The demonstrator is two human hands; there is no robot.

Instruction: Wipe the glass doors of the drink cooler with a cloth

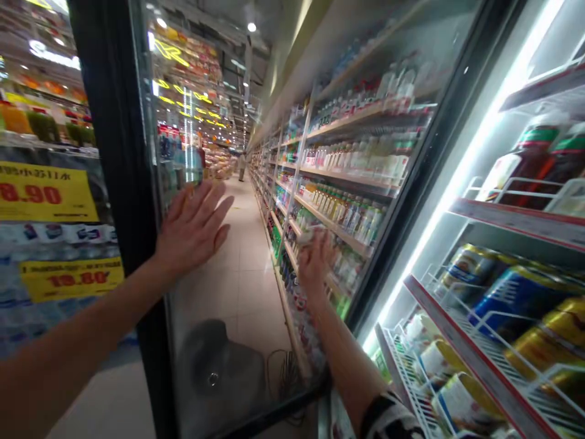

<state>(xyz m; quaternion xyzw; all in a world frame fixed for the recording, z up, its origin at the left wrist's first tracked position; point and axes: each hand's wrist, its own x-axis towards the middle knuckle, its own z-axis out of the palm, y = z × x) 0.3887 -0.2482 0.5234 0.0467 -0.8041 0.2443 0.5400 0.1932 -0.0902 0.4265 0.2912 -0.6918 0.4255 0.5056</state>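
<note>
A cooler's glass door (219,299) with a black frame stands swung open in front of me. My left hand (189,225) lies flat against the glass near the frame's left side, its fingers stretched out and holding nothing. Farther right, my right hand (316,265) is at the same pane, blurred by motion. Under its fingers shows a pale cloth (311,234), bunched against the glass; its edges are smeared and partly covered by the hand.
Lit cooler shelves (516,222) on the right hold cans (512,296) and dark bottles (530,158) behind wire dividers. Bottle-filled shelves (347,164) and an aisle floor (249,244) show in the glass, with a distant person (242,167). Yellow price signs (46,192) stand at left.
</note>
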